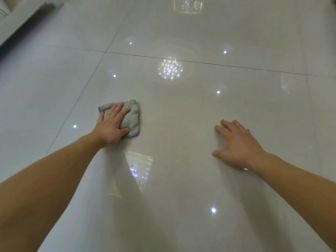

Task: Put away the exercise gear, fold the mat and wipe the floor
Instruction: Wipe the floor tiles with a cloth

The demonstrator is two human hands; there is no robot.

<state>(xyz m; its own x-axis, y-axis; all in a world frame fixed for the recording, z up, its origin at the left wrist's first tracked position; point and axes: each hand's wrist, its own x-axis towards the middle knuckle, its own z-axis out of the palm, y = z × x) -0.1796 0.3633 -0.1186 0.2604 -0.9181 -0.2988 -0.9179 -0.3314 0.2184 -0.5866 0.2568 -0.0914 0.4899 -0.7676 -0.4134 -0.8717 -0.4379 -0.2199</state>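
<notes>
A grey-green fluffy cloth [133, 115] with a blue edge lies folded on the glossy white tiled floor [181, 110], left of centre. My left hand [112, 124] presses flat on the cloth with fingers spread and straight, the thumb alongside its near edge. My right hand [236, 144] rests flat on the bare floor to the right, fingers straight and spread, holding nothing. No mat or exercise gear shows in this view.
Dark grout lines cross the floor. Reflections of ceiling lights and a chandelier [170, 68] dot the tiles. At the top left corner stands the base of white furniture [16, 20] with a dark shadow under it.
</notes>
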